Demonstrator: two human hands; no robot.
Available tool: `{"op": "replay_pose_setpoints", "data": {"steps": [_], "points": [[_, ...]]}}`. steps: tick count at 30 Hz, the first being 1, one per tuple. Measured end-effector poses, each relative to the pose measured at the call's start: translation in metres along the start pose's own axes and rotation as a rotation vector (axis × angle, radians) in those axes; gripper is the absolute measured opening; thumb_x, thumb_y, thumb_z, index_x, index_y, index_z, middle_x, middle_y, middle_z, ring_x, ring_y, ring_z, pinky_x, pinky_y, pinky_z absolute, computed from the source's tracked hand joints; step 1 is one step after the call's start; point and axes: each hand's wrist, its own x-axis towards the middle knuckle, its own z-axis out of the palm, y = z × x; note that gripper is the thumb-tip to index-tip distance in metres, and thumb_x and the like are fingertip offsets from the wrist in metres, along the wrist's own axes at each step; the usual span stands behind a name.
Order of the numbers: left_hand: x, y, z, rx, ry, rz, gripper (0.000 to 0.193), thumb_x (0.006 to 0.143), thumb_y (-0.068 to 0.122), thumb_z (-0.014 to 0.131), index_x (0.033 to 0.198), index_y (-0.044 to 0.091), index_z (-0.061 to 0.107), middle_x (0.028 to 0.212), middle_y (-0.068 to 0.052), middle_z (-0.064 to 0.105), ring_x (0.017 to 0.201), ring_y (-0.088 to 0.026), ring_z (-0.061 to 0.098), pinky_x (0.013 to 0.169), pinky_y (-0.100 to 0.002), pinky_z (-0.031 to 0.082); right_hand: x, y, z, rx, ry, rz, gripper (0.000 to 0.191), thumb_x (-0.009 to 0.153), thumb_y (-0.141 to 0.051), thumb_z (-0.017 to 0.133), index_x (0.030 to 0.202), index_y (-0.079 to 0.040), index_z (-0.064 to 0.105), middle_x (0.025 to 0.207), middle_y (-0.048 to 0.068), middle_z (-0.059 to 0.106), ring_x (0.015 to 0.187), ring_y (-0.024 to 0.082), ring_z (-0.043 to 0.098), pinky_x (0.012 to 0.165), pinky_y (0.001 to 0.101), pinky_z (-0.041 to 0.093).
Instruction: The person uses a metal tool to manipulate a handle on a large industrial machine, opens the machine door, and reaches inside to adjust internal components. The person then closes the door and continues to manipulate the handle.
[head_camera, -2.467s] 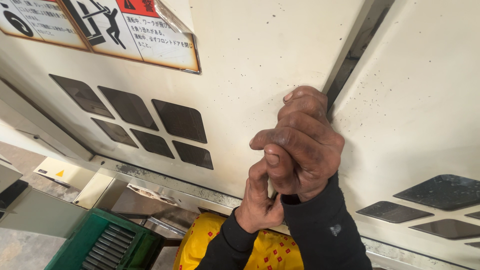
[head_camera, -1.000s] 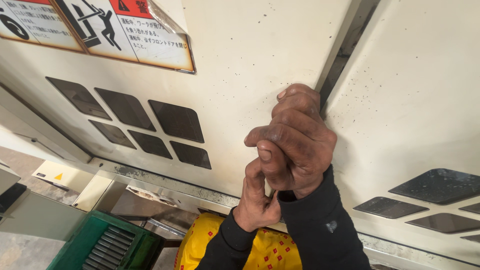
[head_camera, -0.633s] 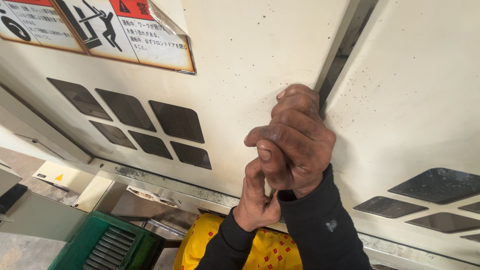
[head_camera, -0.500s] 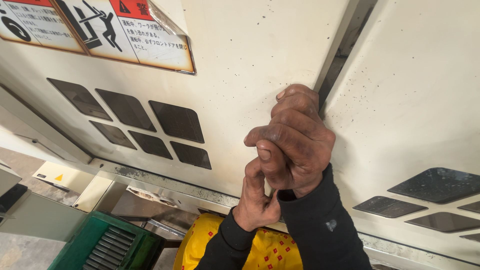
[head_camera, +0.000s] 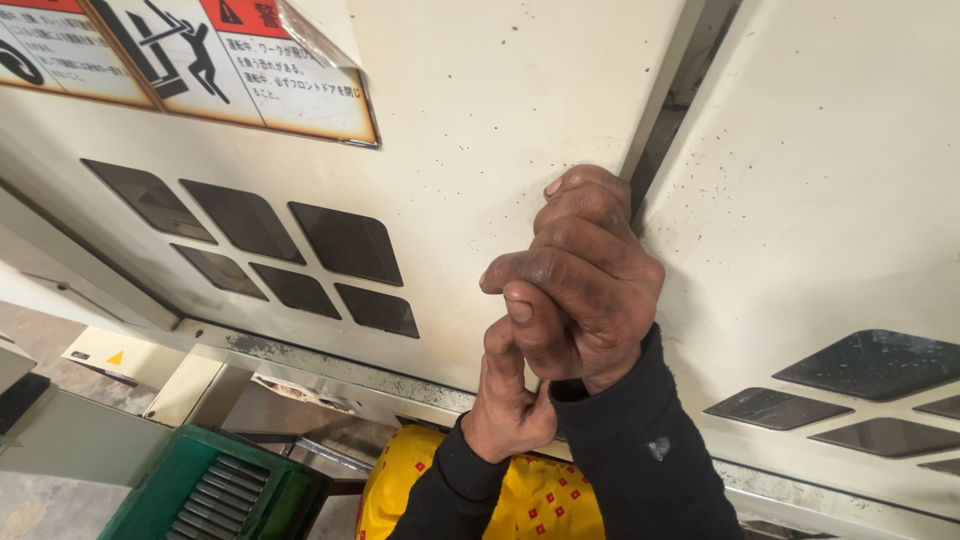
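Note:
My right hand (head_camera: 580, 285) is curled into a tight fist against the cream metal door panel (head_camera: 480, 130), close to the dark gap (head_camera: 665, 110) between two panels. My left hand (head_camera: 510, 400) sits directly under it, fingers pointing up and closed. Both hands seem to grip one upright door handle that they hide almost entirely. Both sleeves are black.
A warning sticker (head_camera: 200, 60) with a peeling corner is stuck at the upper left. Dark diamond-shaped windows (head_camera: 300, 255) mark the left panel, and more windows (head_camera: 870, 365) are on the right panel (head_camera: 830, 180). Below lie a green crate (head_camera: 215, 490) and a yellow patterned bag (head_camera: 540, 500).

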Motion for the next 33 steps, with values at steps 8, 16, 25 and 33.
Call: {"op": "replay_pose_setpoints", "data": {"steps": [8, 16, 25, 33], "points": [[-0.006, -0.003, 0.000, 0.088, 0.006, -0.002, 0.079, 0.082, -0.008, 0.055, 0.155, 0.004, 0.027, 0.142, -0.017, 0.043, 0.136, -0.030, 0.049, 0.122, -0.044, 0.039, -0.001, -0.001, 0.000, 0.017, -0.004, 0.011, 0.033, 0.100, -0.035, 0.060, 0.080, -0.012, 0.073, 0.067, -0.002, 0.053, 0.076, 0.018, 0.054, 0.091, 0.0408, 0.050], [-0.011, -0.007, 0.001, 0.065, 0.011, -0.014, 0.084, 0.083, -0.008, 0.054, 0.158, 0.003, 0.019, 0.145, -0.018, 0.042, 0.138, -0.030, 0.049, 0.119, -0.041, 0.041, -0.001, 0.001, -0.001, 0.006, -0.015, 0.008, 0.033, 0.100, -0.036, 0.059, 0.080, -0.014, 0.074, 0.066, -0.001, 0.048, 0.075, 0.017, 0.053, 0.091, 0.0412, 0.051], [-0.006, -0.004, 0.002, 0.023, 0.006, 0.016, 0.088, 0.085, -0.010, 0.055, 0.161, 0.006, 0.013, 0.148, -0.018, 0.040, 0.142, -0.032, 0.049, 0.122, -0.043, 0.042, -0.002, -0.001, -0.001, -0.002, -0.016, 0.020, 0.033, 0.100, -0.036, 0.059, 0.080, -0.015, 0.074, 0.066, -0.002, 0.048, 0.076, 0.017, 0.053, 0.091, 0.0408, 0.052], [-0.003, 0.002, -0.002, 0.033, -0.004, -0.007, 0.085, 0.085, -0.009, 0.053, 0.160, 0.006, 0.015, 0.142, -0.016, 0.043, 0.135, -0.030, 0.052, 0.116, -0.041, 0.044, 0.000, -0.003, -0.001, 0.003, -0.017, 0.017, 0.033, 0.101, -0.036, 0.060, 0.081, -0.014, 0.074, 0.068, -0.002, 0.051, 0.076, 0.018, 0.053, 0.091, 0.0405, 0.052]]}}
